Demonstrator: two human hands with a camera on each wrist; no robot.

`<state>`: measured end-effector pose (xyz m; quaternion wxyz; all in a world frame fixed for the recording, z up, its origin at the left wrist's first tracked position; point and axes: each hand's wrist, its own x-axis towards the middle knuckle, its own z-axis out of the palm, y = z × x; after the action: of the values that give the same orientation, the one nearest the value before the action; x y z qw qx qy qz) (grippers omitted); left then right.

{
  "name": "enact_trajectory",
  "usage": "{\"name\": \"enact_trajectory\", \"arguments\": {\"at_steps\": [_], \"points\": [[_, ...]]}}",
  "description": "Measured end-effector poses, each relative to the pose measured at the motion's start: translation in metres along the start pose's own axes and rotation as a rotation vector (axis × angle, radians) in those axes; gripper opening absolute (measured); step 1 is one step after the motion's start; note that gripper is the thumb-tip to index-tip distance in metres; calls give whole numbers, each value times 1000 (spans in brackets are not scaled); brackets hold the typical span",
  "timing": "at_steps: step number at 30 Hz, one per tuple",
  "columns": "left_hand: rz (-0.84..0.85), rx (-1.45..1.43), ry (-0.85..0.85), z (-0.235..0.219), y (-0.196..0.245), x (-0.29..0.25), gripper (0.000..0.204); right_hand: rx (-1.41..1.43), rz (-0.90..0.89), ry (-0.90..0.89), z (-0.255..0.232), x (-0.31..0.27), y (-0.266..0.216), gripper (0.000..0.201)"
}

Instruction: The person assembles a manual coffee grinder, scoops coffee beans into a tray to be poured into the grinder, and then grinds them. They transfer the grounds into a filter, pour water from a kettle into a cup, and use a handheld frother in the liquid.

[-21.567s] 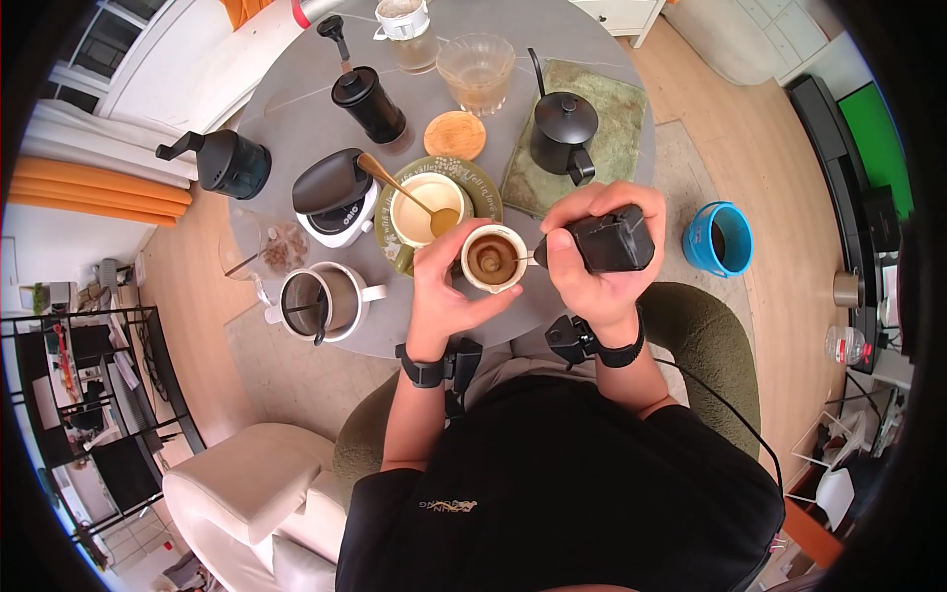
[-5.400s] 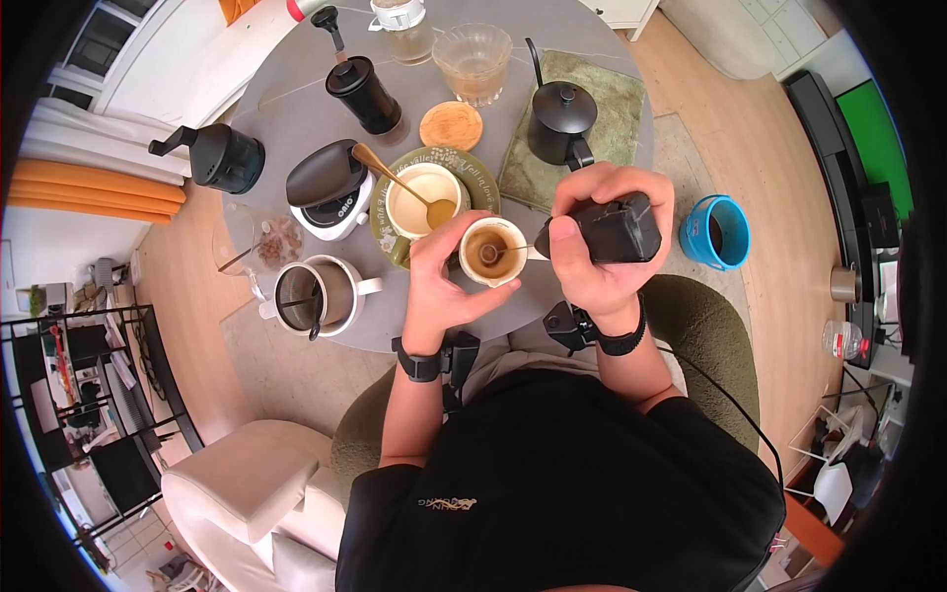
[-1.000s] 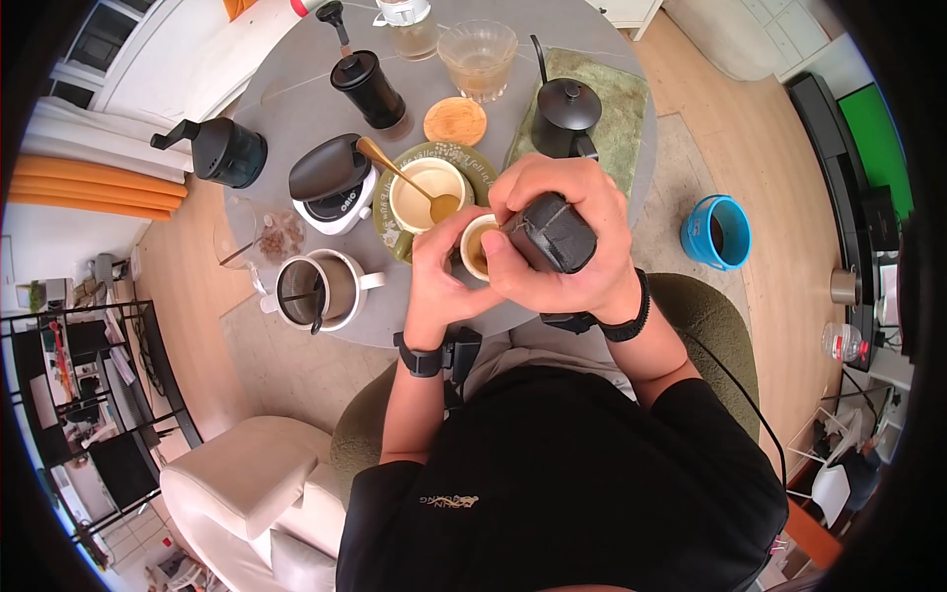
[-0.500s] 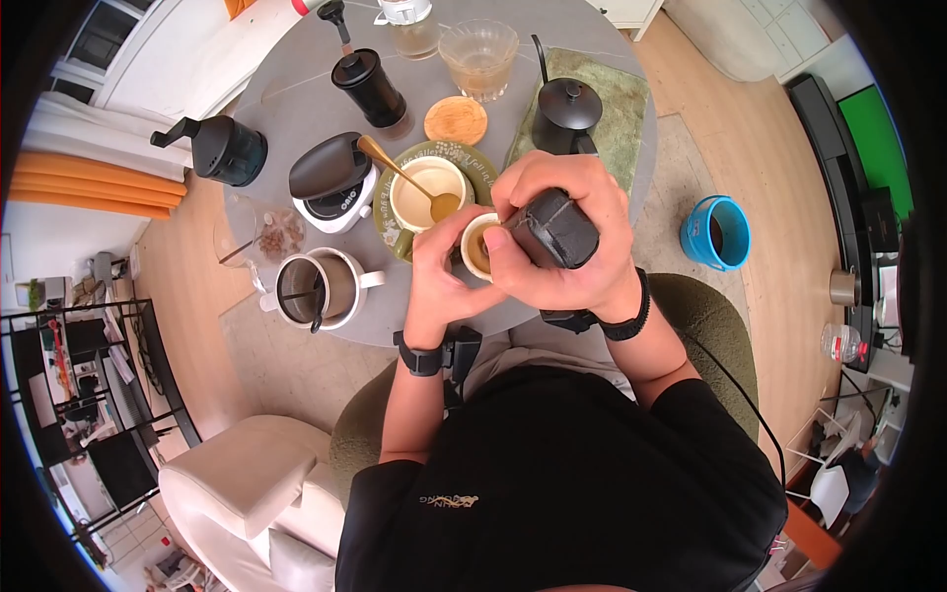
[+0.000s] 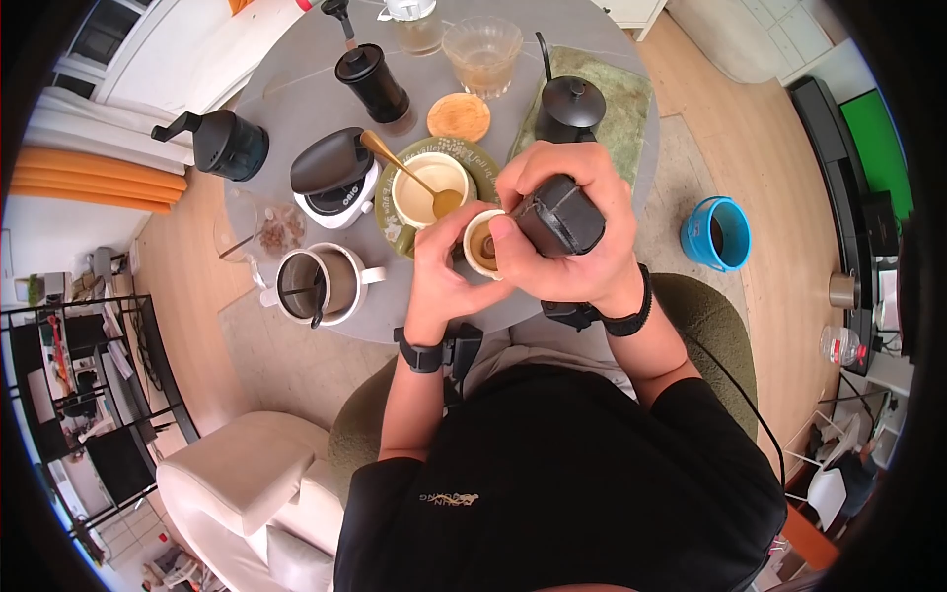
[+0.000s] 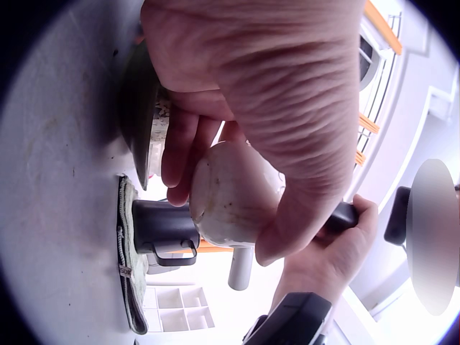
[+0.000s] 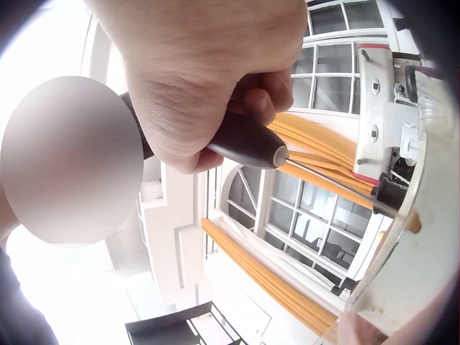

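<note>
In the head view my left hand holds a small white cup with tan-brown liquid in it. The left wrist view shows the cup's outside, with thumb and fingers curled round it and its handle free of the grip. My right hand grips a black handheld milk frother slanted over the cup. From the frother's tapered body, its thin metal shaft reaches in over the cup rim in the right wrist view; its tip is hidden inside the cup.
Beyond the hands, a green lettered saucer bears a cream cup with a gold spoon. Left are a scale and white two-handled mug. Behind stand a black kettle, glass bowl and wooden lid.
Since the oldest frame, the cup's liquid has turned from dark brown to lighter tan. My right hand has brought the frother left, partly covering the cup. Over the last second both shift only slightly.
</note>
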<state>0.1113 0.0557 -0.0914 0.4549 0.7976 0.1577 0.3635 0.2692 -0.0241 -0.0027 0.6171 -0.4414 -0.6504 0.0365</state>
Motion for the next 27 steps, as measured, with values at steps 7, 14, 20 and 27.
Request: {"name": "enact_trajectory", "arguments": {"at_steps": [7,14,20,27], "points": [[-12,-74,2,1,-1,1,60,49,28,1,-1,1,-1,37],[-2,-99,-9,1,-4,1,60,51,18,6,-2,2,-2,38],[-8,-138,-8,2,-6,1,60,32,27,7,-1,2,-3,38],[-14,-139,-3,2,-5,1,60,40,44,-2,-1,2,-2,38]]}}
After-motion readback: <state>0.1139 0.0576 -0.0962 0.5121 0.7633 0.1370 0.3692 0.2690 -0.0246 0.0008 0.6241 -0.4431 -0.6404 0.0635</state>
